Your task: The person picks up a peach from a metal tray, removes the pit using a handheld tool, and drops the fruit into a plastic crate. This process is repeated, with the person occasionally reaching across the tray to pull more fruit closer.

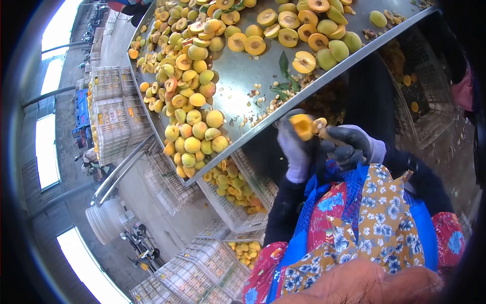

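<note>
My left hand [293, 149], in a grey-and-white glove, is closed round a yellow apricot half [302, 126] with its hollow side showing. Close beside it, my right hand [352, 144], gloved too, has its fingers curled in. A small pale-brown piece [319, 126], perhaps a pit, lies between the apricot and the right fingertips; whether the right hand grips it is unclear. Both hands are in front of my body, just below the edge of the metal table [235, 78]. On the table lie many whole apricots [192, 144] and cut halves [288, 20].
Pits [276, 104] and green leaves [284, 63] lie near the table edge. Crates of fruit [238, 205] stand below it, with stacked crates [114, 119] farther left. Another crate [422, 109] is at the right. A person's pink sleeve [463, 91] shows at far right.
</note>
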The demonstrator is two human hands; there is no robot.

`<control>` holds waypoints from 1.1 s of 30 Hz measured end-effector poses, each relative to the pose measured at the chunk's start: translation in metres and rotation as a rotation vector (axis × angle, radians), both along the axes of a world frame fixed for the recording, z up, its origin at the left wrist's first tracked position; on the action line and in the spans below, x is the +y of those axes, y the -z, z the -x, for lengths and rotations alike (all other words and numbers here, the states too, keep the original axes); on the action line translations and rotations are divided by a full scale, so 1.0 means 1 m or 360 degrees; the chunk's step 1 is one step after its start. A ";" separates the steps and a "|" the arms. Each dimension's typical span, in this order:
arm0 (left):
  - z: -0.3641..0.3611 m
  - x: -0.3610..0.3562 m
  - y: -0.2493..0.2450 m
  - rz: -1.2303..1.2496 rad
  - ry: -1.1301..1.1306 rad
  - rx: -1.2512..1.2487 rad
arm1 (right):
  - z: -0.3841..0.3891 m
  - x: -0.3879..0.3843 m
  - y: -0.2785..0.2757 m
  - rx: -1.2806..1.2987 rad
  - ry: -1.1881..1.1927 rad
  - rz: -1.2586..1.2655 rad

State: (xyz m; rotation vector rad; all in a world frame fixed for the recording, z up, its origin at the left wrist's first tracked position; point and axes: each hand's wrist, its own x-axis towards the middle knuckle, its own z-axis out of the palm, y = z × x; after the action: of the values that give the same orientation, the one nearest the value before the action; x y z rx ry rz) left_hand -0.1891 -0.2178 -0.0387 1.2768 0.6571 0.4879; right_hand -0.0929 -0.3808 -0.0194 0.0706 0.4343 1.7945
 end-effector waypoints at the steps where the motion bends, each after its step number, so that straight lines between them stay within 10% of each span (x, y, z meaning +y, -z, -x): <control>1: 0.009 0.013 -0.003 -0.0307 -0.0171 0.0200 | -0.001 -0.001 -0.003 -0.0031 0.0047 -0.0002; 4: 0.064 0.061 -0.039 -0.1366 -0.0279 0.0915 | -0.006 -0.010 0.007 -0.0188 0.0113 0.0090; 6: 0.078 0.072 -0.065 -0.2021 -0.0256 0.2093 | -0.008 -0.014 0.010 -0.0178 0.0076 0.0151; 8: 0.058 0.082 -0.072 -0.2318 -0.0275 0.1789 | -0.008 -0.016 0.005 -0.0303 0.0069 0.0266; 14: -0.121 0.072 -0.012 -0.1892 0.0445 0.0930 | -0.007 -0.008 -0.019 -0.1028 0.0113 0.0650; 21: -0.111 0.062 0.008 -0.1046 0.0494 0.0453 | -0.011 -0.005 -0.007 -0.2684 0.0643 0.1038; 24: -0.077 0.042 -0.032 0.0197 0.0368 0.0139 | -0.010 0.006 -0.032 -0.3639 0.0664 0.1058; 33: -0.034 0.010 -0.037 0.0567 0.0403 -0.0058 | 0.000 0.013 -0.039 -0.3757 0.0110 0.0720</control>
State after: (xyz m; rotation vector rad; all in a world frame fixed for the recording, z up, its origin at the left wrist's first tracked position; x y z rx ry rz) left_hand -0.1547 -0.2081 -0.0020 0.9928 0.5156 0.1744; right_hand -0.0926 -0.3678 0.0199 -2.0085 -0.8777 0.6482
